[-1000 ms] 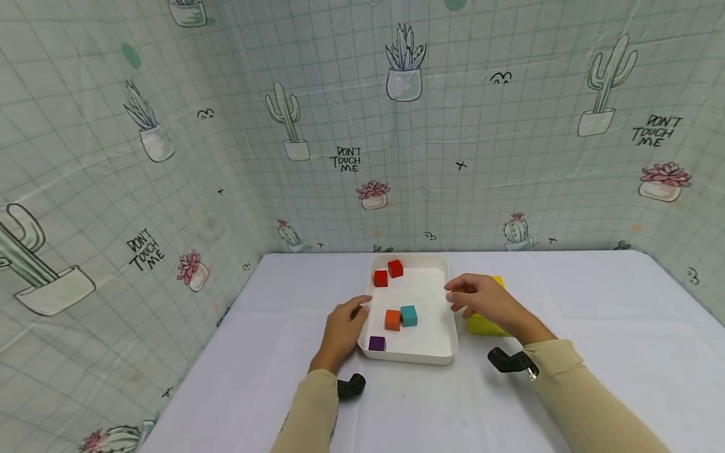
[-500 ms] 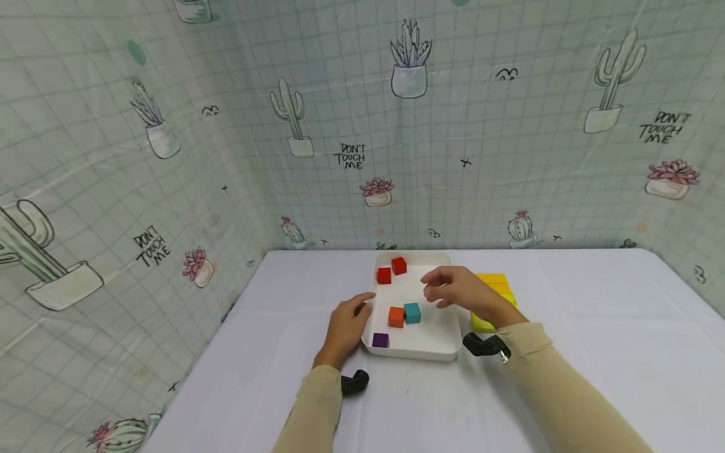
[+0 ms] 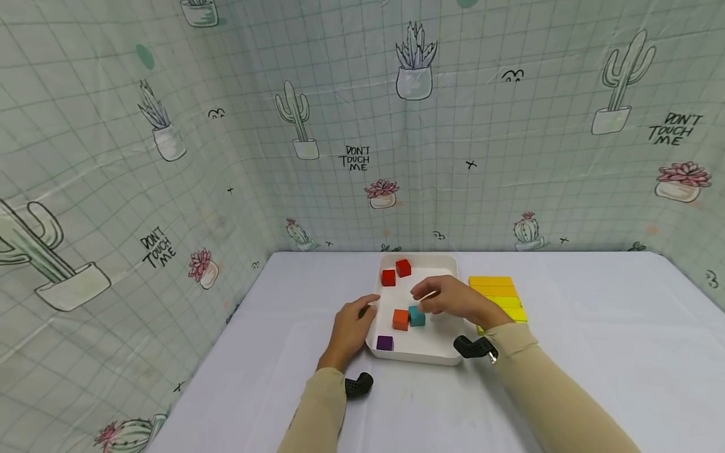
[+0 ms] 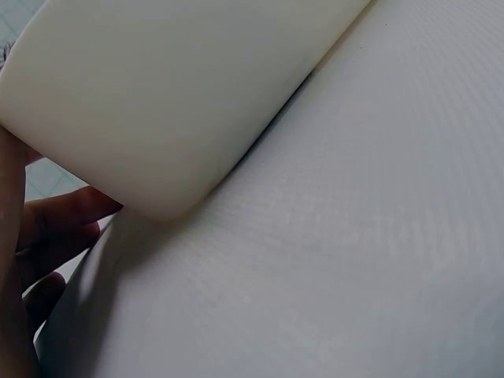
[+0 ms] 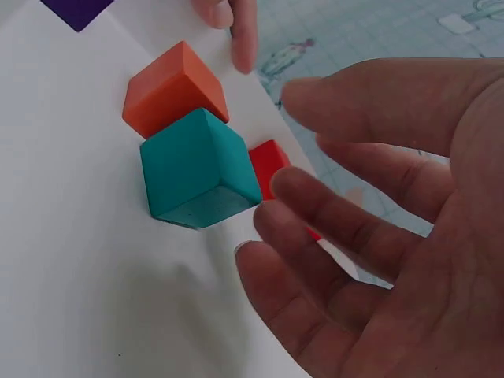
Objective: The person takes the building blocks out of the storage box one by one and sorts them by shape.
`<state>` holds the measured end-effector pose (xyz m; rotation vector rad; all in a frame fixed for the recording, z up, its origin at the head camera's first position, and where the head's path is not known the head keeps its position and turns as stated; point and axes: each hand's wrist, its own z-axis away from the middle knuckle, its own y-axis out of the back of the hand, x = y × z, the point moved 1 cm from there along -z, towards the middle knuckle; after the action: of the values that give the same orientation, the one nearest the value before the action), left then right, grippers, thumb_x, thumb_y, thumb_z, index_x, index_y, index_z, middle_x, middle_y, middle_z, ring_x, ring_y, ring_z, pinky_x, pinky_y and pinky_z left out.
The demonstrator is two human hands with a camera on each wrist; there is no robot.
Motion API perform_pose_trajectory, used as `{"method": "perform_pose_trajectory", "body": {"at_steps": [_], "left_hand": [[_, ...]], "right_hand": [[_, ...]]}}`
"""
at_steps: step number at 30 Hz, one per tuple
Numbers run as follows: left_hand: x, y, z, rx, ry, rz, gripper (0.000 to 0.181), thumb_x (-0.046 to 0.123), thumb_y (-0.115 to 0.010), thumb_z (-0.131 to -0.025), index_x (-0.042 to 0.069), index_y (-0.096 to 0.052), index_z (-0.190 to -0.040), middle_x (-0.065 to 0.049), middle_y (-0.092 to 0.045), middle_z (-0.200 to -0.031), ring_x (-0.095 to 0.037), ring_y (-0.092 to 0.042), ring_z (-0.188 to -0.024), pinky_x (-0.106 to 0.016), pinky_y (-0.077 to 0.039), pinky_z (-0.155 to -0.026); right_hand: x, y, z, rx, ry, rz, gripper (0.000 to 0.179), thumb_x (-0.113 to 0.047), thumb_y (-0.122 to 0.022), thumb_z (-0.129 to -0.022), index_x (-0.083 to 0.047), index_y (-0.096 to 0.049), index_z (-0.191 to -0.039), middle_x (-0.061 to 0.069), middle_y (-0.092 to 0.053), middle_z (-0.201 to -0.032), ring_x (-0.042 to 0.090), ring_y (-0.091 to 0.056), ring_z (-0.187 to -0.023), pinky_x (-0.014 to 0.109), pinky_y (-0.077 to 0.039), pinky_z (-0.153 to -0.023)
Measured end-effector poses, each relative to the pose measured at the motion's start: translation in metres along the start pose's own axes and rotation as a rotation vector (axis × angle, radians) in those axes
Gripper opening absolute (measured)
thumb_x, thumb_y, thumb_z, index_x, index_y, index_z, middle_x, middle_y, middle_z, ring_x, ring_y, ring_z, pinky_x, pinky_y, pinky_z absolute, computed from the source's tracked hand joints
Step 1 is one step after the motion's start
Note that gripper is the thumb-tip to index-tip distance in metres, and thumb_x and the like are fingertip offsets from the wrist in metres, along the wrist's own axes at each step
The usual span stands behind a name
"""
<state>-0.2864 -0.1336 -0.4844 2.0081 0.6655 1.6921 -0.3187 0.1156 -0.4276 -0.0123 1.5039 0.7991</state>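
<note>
A white tray [image 3: 416,355] lies on the table, holding a teal cube [image 3: 416,316] against an orange cube [image 3: 400,319], two red cubes [image 3: 388,277] at the far left corner and a purple cube [image 3: 384,343] at the near left corner. My right hand [image 3: 450,297] hovers above the teal cube; in the right wrist view its thumb and fingers [image 5: 346,224] are spread beside that cube and hold nothing. My left hand [image 3: 351,327] rests at the tray's left rim, fingertips right at the edge. Its loosely bent fingers [image 4: 63,216] show outside the tray wall in the left wrist view.
Flat yellow pieces [image 3: 498,296] lie side by side just right of the tray, partly hidden by the right wrist. A white cloth covers the table [image 3: 600,327]. A patterned curtain [image 3: 453,126] hangs behind and along the left side.
My right hand has moved left from the tray's right rim to above the teal cube, uncovering more of the yellow pieces. My left hand has stayed at the left rim.
</note>
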Motion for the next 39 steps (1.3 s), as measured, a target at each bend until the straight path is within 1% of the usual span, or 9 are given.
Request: {"method": "perform_pose_trajectory", "body": {"at_steps": [3,7,13,18,21,26,29,33,39], "left_hand": [[0.001,0.001,0.000,0.006,-0.010,-0.006,0.032,0.030,-0.054,-0.103,0.027,-0.066,-0.133,-0.005,-0.066,-0.122,-0.023,-0.058,-0.113,-0.051,-0.045,-0.103],[0.001,0.001,0.001,0.005,-0.014,-0.008,0.032,0.030,-0.054,-0.103,0.026,-0.066,-0.133,-0.005,-0.066,-0.123,-0.024,-0.058,-0.114,-0.051,-0.045,-0.103],[0.001,0.001,0.001,0.004,-0.014,-0.008,0.033,0.031,-0.053,-0.104,0.026,-0.066,-0.134,-0.005,-0.065,-0.125,-0.024,-0.058,-0.115,-0.051,-0.045,-0.104],[0.002,0.002,0.000,0.008,-0.020,-0.016,0.033,0.030,-0.053,-0.103,0.025,-0.066,-0.134,-0.006,-0.066,-0.125,-0.025,-0.058,-0.114,-0.051,-0.045,-0.103],[0.002,0.002,0.000,0.010,-0.024,-0.015,0.033,0.029,-0.054,-0.103,0.025,-0.066,-0.134,-0.005,-0.066,-0.125,-0.025,-0.058,-0.114,-0.051,-0.045,-0.103],[0.001,0.001,0.001,0.011,-0.025,-0.013,0.033,0.029,-0.054,-0.103,0.025,-0.066,-0.133,-0.005,-0.065,-0.126,-0.025,-0.058,-0.115,-0.051,-0.045,-0.103],[0.002,0.000,0.001,0.008,-0.016,-0.009,0.033,0.030,-0.054,-0.103,0.025,-0.066,-0.134,-0.005,-0.065,-0.126,-0.025,-0.058,-0.115,-0.052,-0.045,-0.103],[0.002,-0.001,0.001,0.001,0.000,-0.003,0.033,0.031,-0.053,-0.104,0.027,-0.066,-0.134,-0.005,-0.065,-0.126,-0.025,-0.057,-0.115,-0.052,-0.045,-0.103],[0.002,0.000,0.001,0.003,0.001,-0.009,0.033,0.031,-0.053,-0.104,0.026,-0.066,-0.134,-0.005,-0.065,-0.126,-0.025,-0.058,-0.115,-0.052,-0.045,-0.103]], "right_hand": [[-0.001,-0.002,-0.002,-0.017,-0.007,0.035,0.038,-0.014,-0.071,-0.089,-0.005,-0.066,-0.126,0.010,-0.065,-0.122,0.025,-0.061,-0.106,0.041,-0.052,-0.093],[0.000,-0.005,-0.003,-0.012,-0.041,0.089,0.037,-0.010,-0.074,-0.086,-0.007,-0.069,-0.122,0.005,-0.068,-0.115,0.023,-0.061,-0.103,0.037,-0.054,-0.088],[0.000,-0.008,-0.003,-0.006,-0.044,0.159,0.038,-0.006,-0.077,-0.084,-0.003,-0.069,-0.121,0.005,-0.069,-0.107,0.023,-0.059,-0.095,0.035,-0.056,-0.083],[0.003,-0.009,-0.004,-0.001,-0.062,0.182,0.036,-0.007,-0.078,-0.083,-0.004,-0.070,-0.118,0.004,-0.069,-0.102,0.022,-0.060,-0.089,0.034,-0.056,-0.080],[0.004,-0.010,-0.004,0.004,-0.058,0.206,0.035,-0.007,-0.078,-0.083,-0.003,-0.071,-0.117,0.004,-0.069,-0.098,0.021,-0.060,-0.085,0.034,-0.056,-0.077],[0.004,-0.011,-0.003,0.019,-0.053,0.245,0.027,-0.009,-0.077,-0.084,-0.004,-0.074,-0.111,0.002,-0.069,-0.090,0.020,-0.059,-0.079,0.032,-0.054,-0.072],[0.005,-0.009,-0.003,0.024,-0.037,0.262,0.024,-0.011,-0.077,-0.085,-0.004,-0.075,-0.108,0.001,-0.069,-0.090,0.020,-0.060,-0.078,0.031,-0.054,-0.071],[0.008,-0.007,-0.001,0.049,-0.014,0.247,0.026,-0.014,-0.076,-0.087,-0.004,-0.072,-0.111,0.003,-0.068,-0.095,0.019,-0.061,-0.078,0.032,-0.055,-0.073],[0.007,-0.004,0.004,0.090,-0.014,0.094,0.032,-0.017,-0.073,-0.090,-0.003,-0.066,-0.119,0.009,-0.066,-0.111,0.021,-0.066,-0.083,0.035,-0.058,-0.080]]}}
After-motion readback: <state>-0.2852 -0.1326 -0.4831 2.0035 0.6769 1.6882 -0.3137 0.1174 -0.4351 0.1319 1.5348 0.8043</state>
